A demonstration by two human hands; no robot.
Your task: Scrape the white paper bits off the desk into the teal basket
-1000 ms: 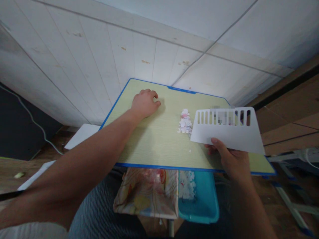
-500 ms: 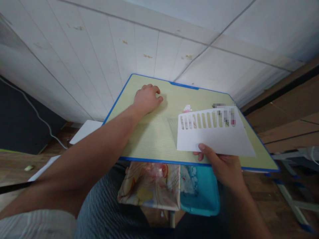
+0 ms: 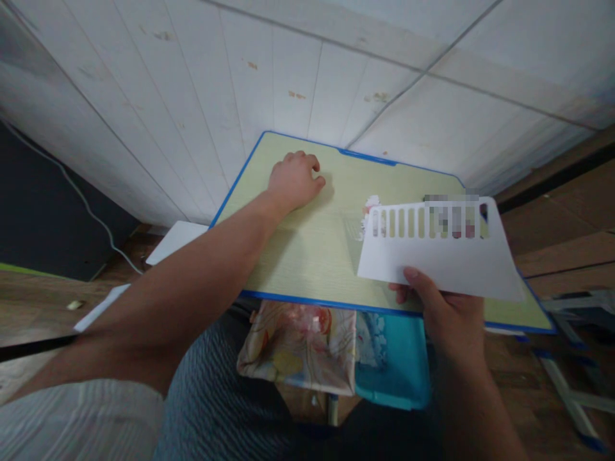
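Observation:
My right hand (image 3: 451,317) grips a slotted white card (image 3: 437,264) by its lower edge, thumb on top and fingers underneath. A row of long rounded slots runs along the card's far side. It is held tilted over the right part of a pale yellow table (image 3: 302,256) with a blue rim. Small white and pinkish pieces (image 3: 372,202) lie just behind the card, partly covered by it. On the table's far left rests my left hand (image 3: 295,180), loosely curled, thumb and forefinger apart with nothing between them. A blurred-out dark patch hides what lies behind the card's right end.
Below the table's front edge sit a patterned cloth-lined container (image 3: 298,349) and a turquoise plastic bin (image 3: 398,365). A white panelled wall (image 3: 269,83) stands behind the table, with a grey cable (image 3: 408,86) running down it. Brown boxes (image 3: 571,224) are at the right.
The view has shifted, so the table and both hands sit further right and slightly higher. The card has turned a little in my right hand. My left hand keeps its place on the table.

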